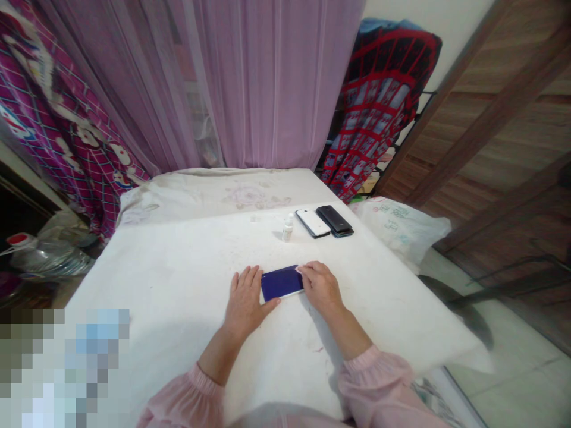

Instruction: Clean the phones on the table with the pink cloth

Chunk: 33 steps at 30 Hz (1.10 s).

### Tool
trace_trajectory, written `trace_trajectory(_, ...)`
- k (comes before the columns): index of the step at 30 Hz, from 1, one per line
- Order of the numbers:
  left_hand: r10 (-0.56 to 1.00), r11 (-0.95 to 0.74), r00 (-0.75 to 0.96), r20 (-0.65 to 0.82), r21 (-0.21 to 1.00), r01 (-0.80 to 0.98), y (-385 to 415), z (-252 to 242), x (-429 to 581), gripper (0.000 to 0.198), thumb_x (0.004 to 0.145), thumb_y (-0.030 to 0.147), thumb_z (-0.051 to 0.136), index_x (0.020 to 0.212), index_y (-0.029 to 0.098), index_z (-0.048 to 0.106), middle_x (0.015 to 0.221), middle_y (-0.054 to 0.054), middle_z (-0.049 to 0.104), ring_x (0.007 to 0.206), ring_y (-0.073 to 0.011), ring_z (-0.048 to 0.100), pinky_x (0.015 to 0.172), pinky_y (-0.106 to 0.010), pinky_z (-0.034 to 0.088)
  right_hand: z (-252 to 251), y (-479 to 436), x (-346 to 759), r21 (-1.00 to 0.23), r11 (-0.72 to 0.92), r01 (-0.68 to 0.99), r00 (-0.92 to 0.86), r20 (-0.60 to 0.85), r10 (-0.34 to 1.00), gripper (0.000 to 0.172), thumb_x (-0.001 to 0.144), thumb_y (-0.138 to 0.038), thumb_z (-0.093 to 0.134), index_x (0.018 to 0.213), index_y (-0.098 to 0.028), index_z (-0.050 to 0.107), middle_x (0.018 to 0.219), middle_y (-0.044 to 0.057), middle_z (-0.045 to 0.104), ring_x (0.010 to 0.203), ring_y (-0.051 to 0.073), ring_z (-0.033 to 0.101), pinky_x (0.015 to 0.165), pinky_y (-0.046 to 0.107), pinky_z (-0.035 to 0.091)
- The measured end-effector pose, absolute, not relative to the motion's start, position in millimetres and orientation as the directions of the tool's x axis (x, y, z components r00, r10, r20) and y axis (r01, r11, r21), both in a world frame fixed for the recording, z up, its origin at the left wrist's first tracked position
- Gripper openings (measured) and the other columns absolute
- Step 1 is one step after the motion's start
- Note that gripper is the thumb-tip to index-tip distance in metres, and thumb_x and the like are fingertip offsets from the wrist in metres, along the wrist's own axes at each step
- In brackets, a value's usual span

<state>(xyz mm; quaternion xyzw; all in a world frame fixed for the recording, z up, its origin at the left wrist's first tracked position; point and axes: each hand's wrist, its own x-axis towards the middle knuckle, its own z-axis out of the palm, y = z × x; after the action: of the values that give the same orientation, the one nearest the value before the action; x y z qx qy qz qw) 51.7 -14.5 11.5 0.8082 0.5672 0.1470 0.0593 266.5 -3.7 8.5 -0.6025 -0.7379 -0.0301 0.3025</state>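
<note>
A smartphone with a dark blue, glossy face lies flat on the white-covered table, slightly tilted in the view. My left hand rests at its left end, with the fingers along the left edge and the thumb by the near edge, bracing it. At the other end, my right hand is closed, its fingertips pinching a small pale wad against the far right corner of the screen. The wad is mostly hidden by the fingers, so its material is unclear. Beyond the phone stands a small white bottle.
A white phone and a stack of black phones lie at the table's right edge. A white plastic bag sits beyond that edge. Purple curtains hang behind the table. A large clear bottle stands at left.
</note>
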Motion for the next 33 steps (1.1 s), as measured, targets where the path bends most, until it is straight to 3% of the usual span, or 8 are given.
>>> trace_trajectory(9,0.926,-0.366,0.317,0.206,0.278,0.888,-14.8,8.8,52.1,0.064,0.083,0.052,0.056,0.135,0.016,0.045,0.142,-0.014,0.048,0.135,-0.032,0.037,0.111,-0.055,0.023,9.4,-28.7,268.9,-0.328,0.297,0.897,-0.108,0.489,0.865,0.029,0.085,-0.014,0.049,0.097,-0.022,0.074,0.092,0.006,0.067,0.084,0.018,0.059,0.076,0.028,0.05)
trace_trajectory(17,0.939,-0.343,0.323,0.116,0.277,0.898,-14.4,16.2,53.4,0.065,0.083,0.049,0.058,0.135,0.012,0.043,0.144,-0.016,0.044,0.137,-0.0313,0.034,0.113,-0.054,0.02,17.1,4.8,259.1,-0.282,0.217,0.935,-0.078,0.432,0.898,0.031,0.083,-0.011,0.049,0.091,-0.024,0.076,0.087,0.005,0.068,0.081,0.019,0.06,0.074,0.027,0.049)
trace_trajectory(21,0.937,-0.346,0.313,0.157,0.281,0.895,-15.4,14.7,53.6,0.063,0.084,0.05,0.056,0.135,0.015,0.045,0.143,-0.015,0.046,0.136,-0.0311,0.036,0.113,-0.054,0.02,18.8,3.2,258.6,-0.278,0.197,0.94,-0.071,0.406,0.911,0.028,0.085,-0.014,0.05,0.092,-0.022,0.076,0.088,0.006,0.068,0.081,0.02,0.061,0.073,0.028,0.049)
trace_trajectory(28,0.937,-0.344,0.308,0.163,0.299,0.89,-16.2,13.5,54.3,0.063,0.084,0.05,0.056,0.135,0.014,0.044,0.143,-0.016,0.046,0.136,-0.0317,0.036,0.112,-0.055,0.02,11.9,-31.7,268.3,-0.34,0.245,0.908,-0.069,0.456,0.887,0.032,0.087,-0.015,0.046,0.095,-0.023,0.075,0.09,0.006,0.069,0.083,0.019,0.062,0.075,0.028,0.05)
trace_trajectory(33,0.94,-0.339,0.314,0.132,0.299,0.892,-15.2,15.2,54.1,0.064,0.084,0.049,0.056,0.136,0.014,0.044,0.144,-0.015,0.046,0.137,-0.0321,0.035,0.113,-0.056,0.02,12.7,-20.3,264.4,-0.29,0.222,0.931,-0.071,0.454,0.888,0.029,0.087,-0.016,0.047,0.091,-0.024,0.076,0.086,0.005,0.069,0.078,0.018,0.061,0.072,0.028,0.05)
